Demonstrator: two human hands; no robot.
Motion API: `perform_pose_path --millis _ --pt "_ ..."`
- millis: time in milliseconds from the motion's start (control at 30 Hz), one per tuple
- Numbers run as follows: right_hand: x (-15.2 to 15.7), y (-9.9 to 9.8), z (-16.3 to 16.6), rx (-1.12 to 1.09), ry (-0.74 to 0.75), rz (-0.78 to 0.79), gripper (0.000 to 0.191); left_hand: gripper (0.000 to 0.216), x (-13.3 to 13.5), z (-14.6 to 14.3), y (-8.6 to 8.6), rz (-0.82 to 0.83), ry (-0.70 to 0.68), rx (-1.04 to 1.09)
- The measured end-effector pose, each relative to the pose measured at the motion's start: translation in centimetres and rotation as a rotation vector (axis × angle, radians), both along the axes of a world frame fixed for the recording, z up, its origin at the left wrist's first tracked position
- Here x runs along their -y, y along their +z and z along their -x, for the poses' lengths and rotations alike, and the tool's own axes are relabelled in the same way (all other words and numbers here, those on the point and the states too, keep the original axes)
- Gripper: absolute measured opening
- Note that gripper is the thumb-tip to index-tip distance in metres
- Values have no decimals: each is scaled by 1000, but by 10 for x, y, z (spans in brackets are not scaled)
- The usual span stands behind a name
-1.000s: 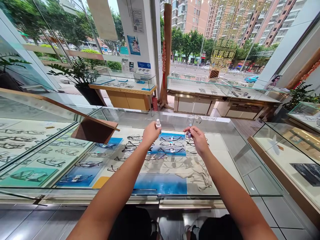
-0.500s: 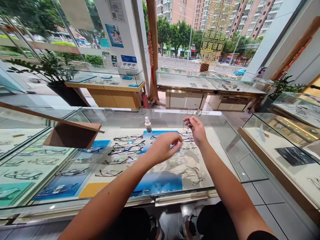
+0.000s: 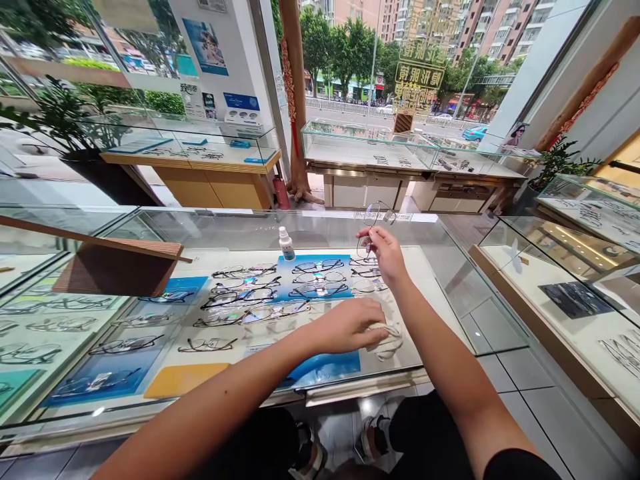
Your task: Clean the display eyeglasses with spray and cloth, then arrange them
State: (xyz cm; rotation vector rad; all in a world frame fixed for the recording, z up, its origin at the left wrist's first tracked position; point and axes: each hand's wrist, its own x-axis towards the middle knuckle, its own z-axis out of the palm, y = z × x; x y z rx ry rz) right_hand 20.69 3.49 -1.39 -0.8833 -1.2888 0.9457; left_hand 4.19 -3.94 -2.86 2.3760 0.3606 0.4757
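Observation:
My right hand [image 3: 385, 253] is raised over the glass display case, its fingers pinching a pair of thin-rimmed eyeglasses [image 3: 364, 248] that stand up on end. One lens shows above the fingers and the other below them. Lower down, my left hand [image 3: 350, 325] reaches across the counter top, with its fingers closed on a crumpled pale cloth [image 3: 389, 345]. Part of the cloth is hidden beneath that hand. Behind the hands, a small white bottle [image 3: 287, 244] stands upright on the glass.
Under the counter glass lie rows of eyeglasses [image 3: 245, 293], blue sheets [image 3: 286, 288] and a yellow panel [image 3: 185, 380]. At the left a brown slanted stand [image 3: 113, 267] rests on top. Another display case [image 3: 565, 267] stands to the right, with more along the window.
My left hand has moved down and right onto the cloth, which is now bunched under its fingers. My right hand still holds the eyeglasses up. The view has shifted slightly.

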Motion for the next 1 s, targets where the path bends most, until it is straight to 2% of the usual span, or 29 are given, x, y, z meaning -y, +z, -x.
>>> perform_pose_path --millis 133,267,333,433,600,700,867,1000 --pt "0 0 -1 -27 -1 -9 29 43 -15 15 13 301 241 187" --pt "2 1 -1 -60 17 -26 27 39 -43 33 19 625 493 524" --pt "5 3 0 -73 35 -37 27 37 -56 41 21 691 590 691" --pt "10 6 2 -78 77 -54 26 37 -70 51 23 670 666 856" --pt "20 9 7 -44 185 -53 26 37 -76 54 25 506 740 881" --pt "23 7 11 3 262 -65 27 37 -73 52 25 475 742 838" --pt "24 4 14 61 347 -67 30 31 -70 52 30 670 627 843" --pt "24 4 14 87 395 -46 31 43 -72 56 35 818 466 840"
